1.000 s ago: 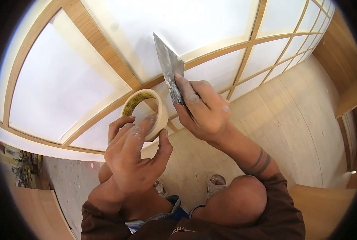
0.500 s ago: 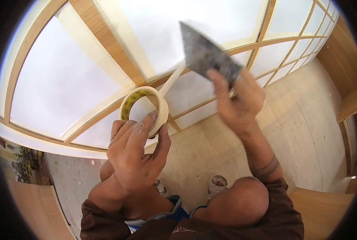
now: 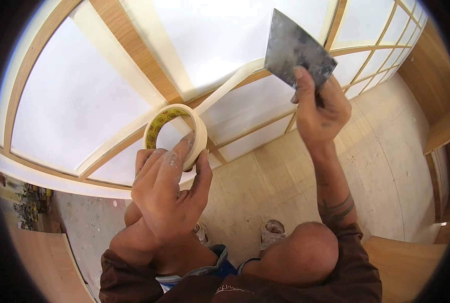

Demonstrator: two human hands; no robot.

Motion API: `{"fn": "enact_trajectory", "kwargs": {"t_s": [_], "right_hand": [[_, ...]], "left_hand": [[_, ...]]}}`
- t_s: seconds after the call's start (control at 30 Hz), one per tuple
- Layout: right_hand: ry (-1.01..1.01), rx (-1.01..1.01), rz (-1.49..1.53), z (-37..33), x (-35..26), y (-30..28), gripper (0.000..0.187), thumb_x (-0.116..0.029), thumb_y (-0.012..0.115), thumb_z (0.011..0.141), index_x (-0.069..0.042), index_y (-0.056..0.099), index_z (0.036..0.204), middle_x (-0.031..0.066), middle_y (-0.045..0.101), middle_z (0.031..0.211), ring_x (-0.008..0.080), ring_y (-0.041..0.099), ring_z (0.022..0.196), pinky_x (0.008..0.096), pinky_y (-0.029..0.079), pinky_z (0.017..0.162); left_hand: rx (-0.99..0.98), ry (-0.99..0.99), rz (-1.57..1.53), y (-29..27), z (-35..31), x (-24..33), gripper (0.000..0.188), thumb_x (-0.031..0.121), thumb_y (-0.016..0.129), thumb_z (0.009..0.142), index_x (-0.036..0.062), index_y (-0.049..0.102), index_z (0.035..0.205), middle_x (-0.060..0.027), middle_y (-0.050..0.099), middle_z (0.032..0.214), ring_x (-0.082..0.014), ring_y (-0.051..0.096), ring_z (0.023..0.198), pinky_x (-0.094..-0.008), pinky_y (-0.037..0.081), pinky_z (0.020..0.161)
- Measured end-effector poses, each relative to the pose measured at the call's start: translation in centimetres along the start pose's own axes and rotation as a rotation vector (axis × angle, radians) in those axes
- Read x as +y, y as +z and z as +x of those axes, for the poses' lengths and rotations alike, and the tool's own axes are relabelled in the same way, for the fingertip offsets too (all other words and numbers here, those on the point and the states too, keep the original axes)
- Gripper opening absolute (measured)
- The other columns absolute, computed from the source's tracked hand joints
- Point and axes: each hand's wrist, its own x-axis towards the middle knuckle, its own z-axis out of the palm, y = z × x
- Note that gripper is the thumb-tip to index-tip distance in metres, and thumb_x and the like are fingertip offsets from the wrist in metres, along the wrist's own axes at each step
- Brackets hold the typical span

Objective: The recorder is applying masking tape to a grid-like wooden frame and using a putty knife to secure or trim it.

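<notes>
A roll of cream masking tape (image 3: 200, 132) is gripped in my left hand (image 3: 167, 187), its fingers through and around the ring. From the roll, a strip of tape (image 3: 230, 85) stretches up and right to the edge of a scraper blade. My right hand (image 3: 323, 108) holds this flat grey metal scraper (image 3: 296, 48), thumb on its face; its handle is hidden in the palm. Behind both hands stands a wooden lattice frame (image 3: 136, 53) with white panes, some bordered by pale tape. Whether the strip's far end touches the frame is hidden behind the blade.
A pale plywood floor (image 3: 376, 161) lies under my feet, with a speckled grey floor (image 3: 91, 227) to the left. Wooden boards (image 3: 48, 257) stand at lower left, and wooden panels (image 3: 434, 76) at the right. Small cluttered items (image 3: 35, 204) sit at far left.
My right hand has moved right and slightly up with the scraper, and the tape strip between roll and blade has grown longer. My left hand with the roll has shifted slightly left.
</notes>
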Motion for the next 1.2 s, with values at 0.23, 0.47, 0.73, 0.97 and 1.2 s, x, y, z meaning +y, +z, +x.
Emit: {"fn": "enact_trajectory", "kwargs": {"t_s": [0.23, 0.47, 0.73, 0.97, 1.2], "right_hand": [[-0.347, -0.217, -0.217, -3.3, -3.5, 3.2, 0.058, -0.002, 0.085, 0.079, 0.007, 0.068, 0.133, 0.0142, 0.065, 0.1, 0.0243, 0.068, 0.073, 0.0359, 0.056, 0.056], [-0.223, -0.23, -0.049, -4.1, -5.4, 4.8, 0.06, -0.006, 0.088, 0.078, 0.008, 0.067, 0.132, 0.0134, 0.062, 0.095, 0.026, 0.067, 0.072, 0.0359, 0.056, 0.057], [-0.157, -0.197, 0.009, -4.5, -6.1, 5.1, 0.055, -0.004, 0.088, 0.076, 0.003, 0.071, 0.128, 0.0105, 0.062, 0.093, 0.0243, 0.066, 0.072, 0.0349, 0.054, 0.057], [-0.176, -0.155, -0.018, -3.5, -6.3, 4.6, 0.028, 0.002, 0.086, 0.082, 0.004, 0.078, 0.109, 0.0088, 0.069, 0.083, 0.0149, 0.063, 0.06, 0.0284, 0.05, 0.052], [-0.082, -0.022, -0.063, -1.1, -1.5, 1.6, 0.02, 0.003, 0.081, 0.087, 0.004, 0.077, 0.107, 0.0114, 0.068, 0.082, 0.0142, 0.058, 0.055, 0.0287, 0.045, 0.047]], "left_hand": [[-0.046, -0.022, 0.022, -0.6, 0.4, 0.9, 0.039, -0.011, 0.083, 0.077, -0.0082, 0.072, 0.115, -0.0197, 0.076, 0.093, -0.0293, 0.068, 0.074, -0.0376, 0.052, 0.071], [-0.035, 0.029, 0.031, 0.3, 0.3, 0.2, 0.037, -0.007, 0.081, 0.081, -0.0101, 0.07, 0.116, -0.0139, 0.072, 0.085, -0.0274, 0.063, 0.065, -0.039, 0.047, 0.069], [-0.012, 0.033, 0.009, 0.6, 0.0, 0.1, 0.033, -0.007, 0.081, 0.08, -0.01, 0.07, 0.112, -0.015, 0.072, 0.085, -0.0276, 0.063, 0.065, -0.04, 0.046, 0.069], [-0.026, 0.007, -0.048, 0.8, 0.2, 0.0, 0.035, -0.007, 0.082, 0.079, -0.0089, 0.071, 0.113, -0.0143, 0.073, 0.085, -0.0266, 0.063, 0.064, -0.0379, 0.046, 0.068], [0.014, -0.021, -0.072, 0.4, -0.2, -0.5, 0.039, -0.008, 0.083, 0.077, -0.0073, 0.071, 0.114, -0.0139, 0.074, 0.085, -0.0247, 0.063, 0.062, -0.0356, 0.046, 0.066]]}}
